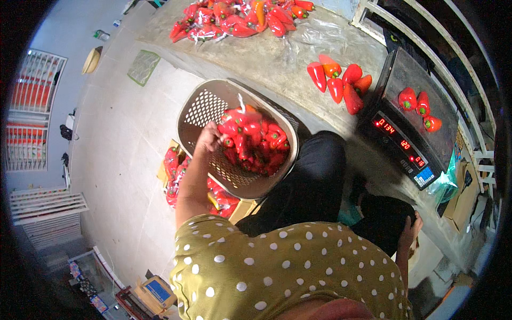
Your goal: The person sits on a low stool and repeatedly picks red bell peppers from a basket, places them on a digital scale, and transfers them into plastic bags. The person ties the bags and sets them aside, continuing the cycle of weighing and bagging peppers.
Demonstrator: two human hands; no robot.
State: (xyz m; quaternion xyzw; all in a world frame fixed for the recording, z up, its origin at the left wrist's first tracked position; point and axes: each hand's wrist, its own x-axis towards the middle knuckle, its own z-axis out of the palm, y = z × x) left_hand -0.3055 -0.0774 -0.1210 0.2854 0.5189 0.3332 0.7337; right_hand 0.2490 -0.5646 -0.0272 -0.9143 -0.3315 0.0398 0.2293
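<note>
My left hand (pixel 209 137) is at the left side of a brown perforated plastic basket (pixel 192 116), its fingers curled at the edge of a clear bag of red peppers (pixel 244 124); whether it grips the bag or the basket is unclear. More red peppers (pixel 272 160) lie in the basket. My right hand (pixel 416 225) rests by my right knee, its fingers partly hidden. Three red peppers (pixel 423 105) sit on the black platform of a digital scale (pixel 400 140) with lit red digits. Several loose red peppers (pixel 340 84) lie on the concrete ledge left of the scale.
Bagged red peppers (pixel 240 20) are heaped on the concrete ledge (pixel 240 60) at the top. Under the basket's left side, a cardboard box (pixel 244 210) stands by more bagged peppers (pixel 224 198). A green plastic bag (pixel 448 180) and another cardboard box (pixel 460 200) are beside the scale.
</note>
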